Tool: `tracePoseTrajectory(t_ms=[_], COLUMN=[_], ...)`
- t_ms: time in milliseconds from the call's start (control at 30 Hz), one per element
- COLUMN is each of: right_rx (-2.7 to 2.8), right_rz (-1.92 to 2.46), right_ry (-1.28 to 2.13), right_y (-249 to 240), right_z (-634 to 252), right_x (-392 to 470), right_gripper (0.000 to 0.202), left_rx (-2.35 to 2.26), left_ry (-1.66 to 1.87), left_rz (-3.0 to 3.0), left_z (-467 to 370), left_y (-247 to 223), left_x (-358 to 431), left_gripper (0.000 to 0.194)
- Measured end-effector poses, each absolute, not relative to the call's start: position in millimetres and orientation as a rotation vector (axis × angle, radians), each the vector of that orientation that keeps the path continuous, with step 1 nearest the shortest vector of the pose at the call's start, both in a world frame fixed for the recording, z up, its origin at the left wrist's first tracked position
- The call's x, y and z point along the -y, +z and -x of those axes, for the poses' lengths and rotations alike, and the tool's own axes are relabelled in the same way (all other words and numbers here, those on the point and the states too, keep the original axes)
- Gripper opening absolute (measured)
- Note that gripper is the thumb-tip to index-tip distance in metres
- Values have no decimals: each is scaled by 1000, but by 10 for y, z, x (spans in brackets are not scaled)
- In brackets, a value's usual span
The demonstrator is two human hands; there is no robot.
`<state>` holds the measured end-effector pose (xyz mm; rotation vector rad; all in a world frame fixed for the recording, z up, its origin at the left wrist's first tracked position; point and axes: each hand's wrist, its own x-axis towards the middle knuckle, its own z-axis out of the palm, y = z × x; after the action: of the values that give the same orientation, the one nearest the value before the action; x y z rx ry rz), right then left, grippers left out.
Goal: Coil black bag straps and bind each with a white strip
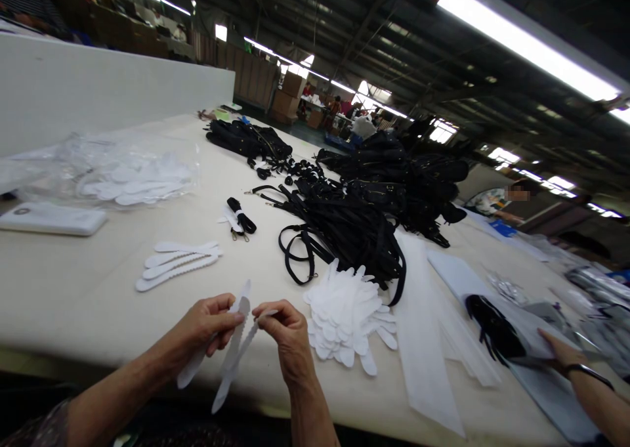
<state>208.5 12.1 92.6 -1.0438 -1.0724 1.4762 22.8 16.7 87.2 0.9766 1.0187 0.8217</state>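
Observation:
My left hand (216, 322) pinches white toothed strips (239, 325) with rounded ends near the table's front edge. Beside it, my right hand (283, 325) grips the upper end of another white toothed strip (236, 367), which slants down to the left. To the right lies a heap of similar white strips (347, 312). Several more strips (177, 263) are fanned out on the table at the left. Past them is a bundled black strap (239, 215) with metal clips and a white piece around it.
Black straps (344, 230) and black bags (403, 171) pile up mid-table. A plastic bag of white pieces (138, 178) and a white power bank-like block (52, 218) are left. Translucent sleeves (426, 342) lie right, near another person's hand (561, 352) beside a black item.

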Motion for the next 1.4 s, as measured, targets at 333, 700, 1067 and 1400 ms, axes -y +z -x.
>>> tracePoseTrajectory(t_ms=[333, 700, 1067, 1400], right_rx=[1253, 1466, 1146, 1173], right_rz=[1260, 1325, 1284, 1255], right_ry=[1059, 1059, 1271, 1229], right_y=[814, 1066, 943, 857], right_z=[-2021, -2342, -1828, -1808], right_x=[-286, -501, -349, -331], right_gripper=[22, 42, 17, 26], left_rx=[-1055, -1069, -1008, -1147], left_ry=[841, 936, 872, 901], left_rz=[-1014, -1029, -1092, -1093], left_z=[-355, -195, -216, -207], left_y=[564, 697, 638, 676], left_x=[-302, -179, -84, -160], left_gripper=[29, 34, 29, 32])
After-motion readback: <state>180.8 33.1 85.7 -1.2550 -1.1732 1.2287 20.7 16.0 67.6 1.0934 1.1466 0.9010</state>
